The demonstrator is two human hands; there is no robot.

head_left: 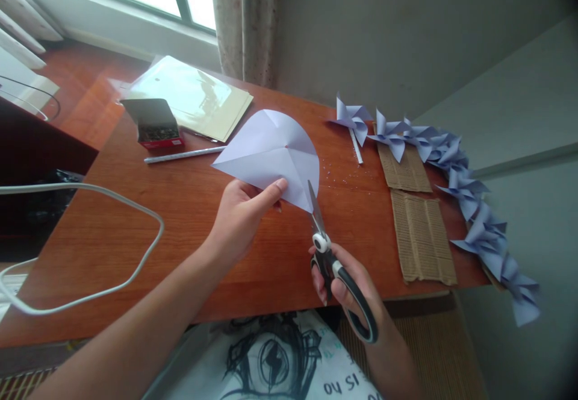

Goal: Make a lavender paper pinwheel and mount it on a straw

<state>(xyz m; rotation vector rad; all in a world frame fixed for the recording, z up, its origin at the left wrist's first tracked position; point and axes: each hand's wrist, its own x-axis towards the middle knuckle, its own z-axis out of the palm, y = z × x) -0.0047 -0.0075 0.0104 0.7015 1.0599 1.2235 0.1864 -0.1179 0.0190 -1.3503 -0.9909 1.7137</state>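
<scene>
My left hand (246,207) pinches the near edge of a creased pale lilac paper sheet (280,132), thumb on top and fingers underneath. The sheet has a small hole near its middle and is held above the table. In my right hand (352,273) is a pair of scissors (321,240) with black and white handles, my fingers through the loops. Its blades are spread at the sheet's near right corner, one over the paper and one below it. Beyond the sheet lies a speckled silvery paper stick (183,155), its right end hidden behind the paper.
Several finished paper pinwheels (392,135) line the table's right side, by corrugated cardboard pieces (422,237). A red box (156,129) of small items stands open near a plastic-sleeved paper stack (185,93). A white cable (135,207) loops at left. Paper bits (341,180) are scattered.
</scene>
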